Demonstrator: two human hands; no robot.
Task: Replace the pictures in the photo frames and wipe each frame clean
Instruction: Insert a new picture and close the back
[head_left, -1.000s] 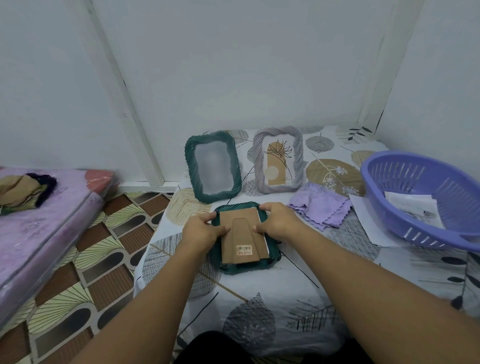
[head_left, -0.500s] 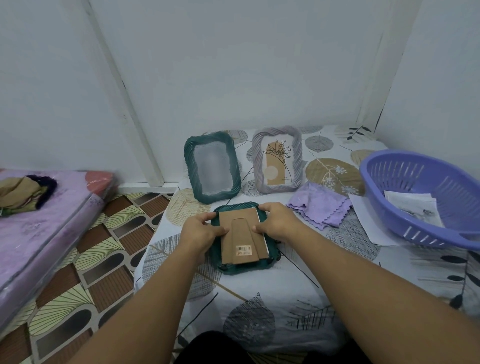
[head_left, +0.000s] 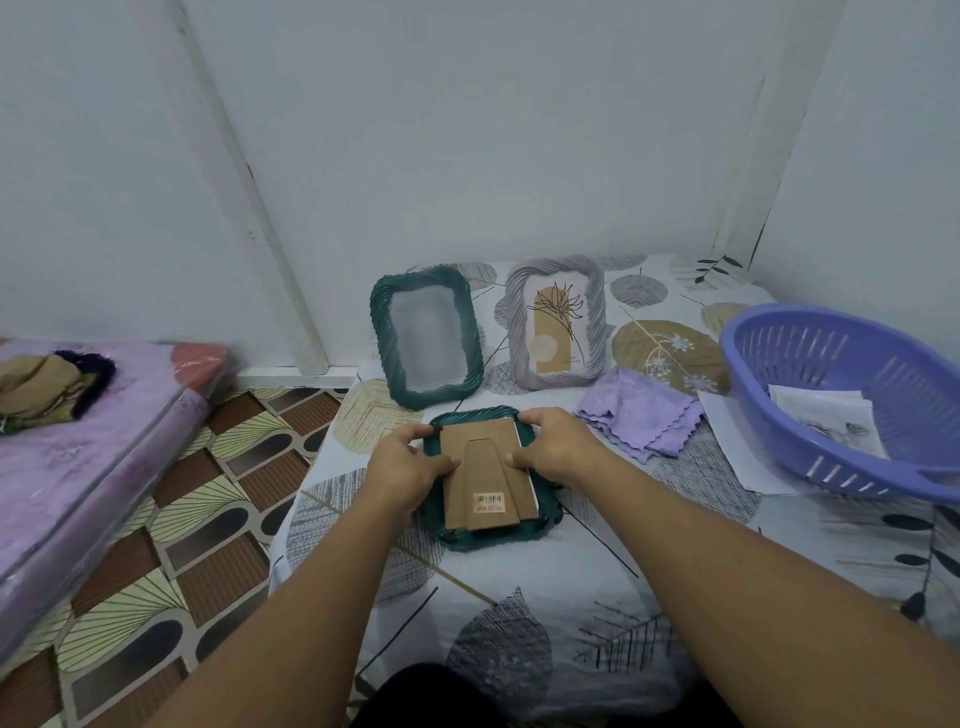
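Note:
A dark green photo frame (head_left: 491, 539) lies face down on the leaf-patterned tablecloth (head_left: 498, 613). Its brown cardboard backing (head_left: 483, 441) with the folded stand and a barcode sticker faces up. My left hand (head_left: 402, 470) grips the frame's left side, thumb on the backing and index finger at the top left corner. My right hand (head_left: 563, 447) grips the right side the same way, fingers curled over the top right corner. Behind stand a second green frame (head_left: 382, 338) with a blank grey insert and a lilac frame (head_left: 597, 317) with a plant print.
A folded purple cloth (head_left: 641, 410) lies right of the frames. A purple slotted basket (head_left: 810, 325) at the right edge holds printed pictures (head_left: 826, 421), and a white sheet (head_left: 727, 441) lies under it. A pink mattress (head_left: 78, 457) lies on the patterned floor to the left.

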